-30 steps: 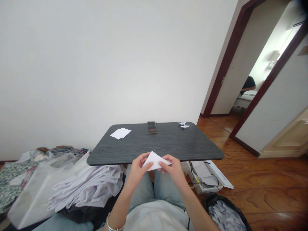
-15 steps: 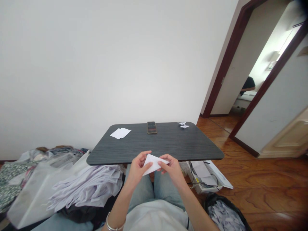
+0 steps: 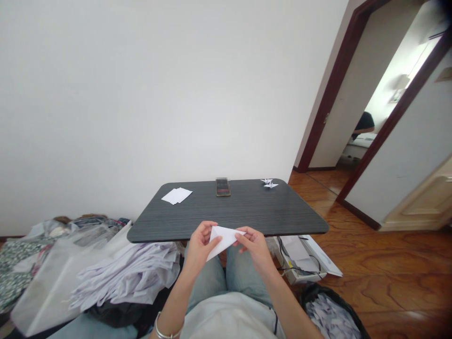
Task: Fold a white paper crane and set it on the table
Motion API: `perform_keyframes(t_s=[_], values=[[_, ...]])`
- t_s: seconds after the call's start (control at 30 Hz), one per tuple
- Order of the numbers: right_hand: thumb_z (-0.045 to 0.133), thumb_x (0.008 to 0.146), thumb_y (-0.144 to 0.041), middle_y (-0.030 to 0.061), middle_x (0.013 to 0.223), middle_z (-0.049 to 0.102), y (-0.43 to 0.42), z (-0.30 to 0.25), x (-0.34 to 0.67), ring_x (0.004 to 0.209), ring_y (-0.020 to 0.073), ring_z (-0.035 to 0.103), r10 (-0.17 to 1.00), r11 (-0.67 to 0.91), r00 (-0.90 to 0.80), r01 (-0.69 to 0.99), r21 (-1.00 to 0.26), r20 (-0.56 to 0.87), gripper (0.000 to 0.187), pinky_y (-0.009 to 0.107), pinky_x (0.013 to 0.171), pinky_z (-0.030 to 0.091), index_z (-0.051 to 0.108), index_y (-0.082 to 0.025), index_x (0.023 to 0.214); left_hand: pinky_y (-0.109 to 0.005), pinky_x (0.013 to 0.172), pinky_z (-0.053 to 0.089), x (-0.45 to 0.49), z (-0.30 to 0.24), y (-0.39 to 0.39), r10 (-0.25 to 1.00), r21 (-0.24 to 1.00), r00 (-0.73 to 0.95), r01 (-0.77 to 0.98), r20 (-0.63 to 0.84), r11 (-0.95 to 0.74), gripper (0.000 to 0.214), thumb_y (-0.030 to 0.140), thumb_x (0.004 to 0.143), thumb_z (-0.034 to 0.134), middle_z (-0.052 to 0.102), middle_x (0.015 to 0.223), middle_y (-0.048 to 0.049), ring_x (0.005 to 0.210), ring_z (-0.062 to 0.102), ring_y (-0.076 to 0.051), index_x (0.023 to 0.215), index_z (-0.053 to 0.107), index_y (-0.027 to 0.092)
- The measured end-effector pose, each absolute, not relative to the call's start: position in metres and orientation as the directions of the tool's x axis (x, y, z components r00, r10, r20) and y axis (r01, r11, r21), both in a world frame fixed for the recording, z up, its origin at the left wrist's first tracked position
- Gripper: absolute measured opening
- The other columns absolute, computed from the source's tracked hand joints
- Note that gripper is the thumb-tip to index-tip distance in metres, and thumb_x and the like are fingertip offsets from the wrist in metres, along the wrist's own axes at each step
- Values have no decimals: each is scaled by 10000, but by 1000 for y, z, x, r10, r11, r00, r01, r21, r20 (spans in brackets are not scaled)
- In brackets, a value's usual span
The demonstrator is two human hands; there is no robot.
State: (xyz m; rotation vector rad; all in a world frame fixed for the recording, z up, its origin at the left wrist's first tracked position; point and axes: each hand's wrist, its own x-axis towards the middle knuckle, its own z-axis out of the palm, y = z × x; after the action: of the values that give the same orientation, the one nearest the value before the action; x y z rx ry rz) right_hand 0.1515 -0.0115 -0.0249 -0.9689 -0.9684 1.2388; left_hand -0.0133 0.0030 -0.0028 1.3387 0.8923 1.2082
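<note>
A white sheet of paper folded into a triangle (image 3: 225, 238) is held over my lap, just in front of the table's near edge. My left hand (image 3: 202, 242) pinches its left side, thumb on top and fingers behind. At the narrow right corner, my right hand (image 3: 253, 241) grips the paper between thumb and fingers. On the dark table (image 3: 197, 216) lie a few white paper sheets (image 3: 177, 195) at the left. Two small folded paper cranes (image 3: 270, 185) sit at the far right.
A phone (image 3: 222, 187) lies at the table's back middle. Piled clothes (image 3: 130, 273) are on the left. Under the table's right side is a box with cables (image 3: 300, 263), near a black bag of paper scraps (image 3: 330, 315). A doorway stands at right.
The folded paper has shifted slightly left and turned a little. My right thumb and fingers have slid out to its right corner. The things on the table have not moved.
</note>
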Motion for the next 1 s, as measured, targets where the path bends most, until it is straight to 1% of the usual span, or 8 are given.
perform_keyframes(t_s=[0.13, 0.3, 0.43, 0.63, 0.8, 0.9, 1.0], values=[[745, 588, -412, 42, 634, 688, -12, -23, 152, 554, 145, 623, 993, 76, 107, -316, -946, 44, 346, 176, 403, 450, 671, -141, 789, -206, 579, 447, -13, -2, 1, 964, 980, 194, -111, 182, -163, 332, 269, 649, 704, 650, 778, -16, 671, 612, -137, 889, 494, 177], [741, 593, -408, 30, 636, 689, -11, -22, 151, 553, 142, 622, 989, 53, 145, -359, -932, 0, 304, 191, 430, 478, 683, -150, 744, -209, 603, 446, -13, -3, 1, 959, 974, 180, -98, 220, -205, 296, 251, 665, 691, 650, 782, -18, 695, 611, -137, 883, 505, 173], [751, 581, -393, 26, 602, 672, -12, -21, 151, 534, 141, 608, 985, 75, 174, -367, -927, 11, 276, 193, 415, 475, 673, -152, 691, -206, 589, 441, -11, -3, 0, 963, 980, 185, -86, 195, -181, 284, 261, 669, 687, 667, 788, -32, 690, 616, -143, 881, 523, 165], [748, 582, -390, 24, 598, 671, -13, -20, 150, 521, 139, 605, 982, 85, 189, -362, -928, 16, 268, 195, 405, 474, 674, -154, 685, -203, 551, 432, -10, -2, -2, 974, 983, 142, -69, 179, -171, 268, 276, 654, 699, 677, 729, -27, 636, 618, -143, 839, 541, 162], [754, 580, -386, 23, 589, 670, -12, -22, 151, 517, 133, 610, 985, 66, 172, -388, -919, -2, 278, 196, 431, 484, 683, -145, 699, -197, 546, 421, -10, -3, -2, 973, 979, 116, -42, 202, -198, 242, 271, 660, 691, 671, 710, -20, 630, 609, -136, 825, 552, 160], [748, 594, -394, 22, 580, 665, -10, -24, 152, 518, 120, 613, 991, 36, 132, -408, -912, -19, 280, 184, 457, 491, 675, -138, 680, -197, 553, 425, -10, -3, -1, 972, 978, 109, -33, 206, -204, 239, 266, 661, 687, 667, 716, -21, 644, 610, -137, 824, 548, 160], [753, 586, -400, 16, 566, 658, -9, -26, 152, 498, 114, 607, 990, 41, 137, -421, -906, -19, 285, 183, 454, 492, 657, -142, 659, -200, 555, 432, -10, -3, -1, 973, 980, 110, -26, 201, -199, 244, 274, 657, 689, 664, 713, -22, 646, 613, -141, 817, 546, 159]])
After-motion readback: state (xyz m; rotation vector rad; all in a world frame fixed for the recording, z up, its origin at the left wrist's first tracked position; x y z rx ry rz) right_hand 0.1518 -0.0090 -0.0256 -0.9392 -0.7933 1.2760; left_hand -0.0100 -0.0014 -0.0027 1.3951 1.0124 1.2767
